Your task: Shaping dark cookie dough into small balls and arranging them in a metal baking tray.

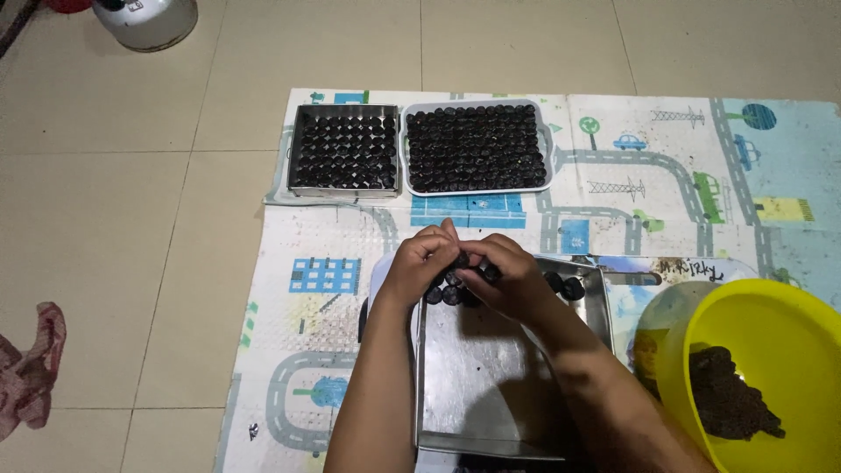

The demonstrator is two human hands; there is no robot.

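Observation:
My left hand (419,263) and my right hand (508,278) meet above the far end of a shiny metal tray (491,368). Between the fingertips of both hands sits a small dark ball (462,260). Under the hands a short row of dark balls (565,285) lies along the tray's far edge. Most of the tray's bottom is bare metal. Both forearms come in from the bottom edge of the picture.
A square metal tray (343,147) and a white tray (477,147), both full of dark balls, stand at the far side of a printed road play mat (666,166). A yellow bowl (771,324) with dark mix is at right. A cloth (31,368) lies on the tiled floor at left.

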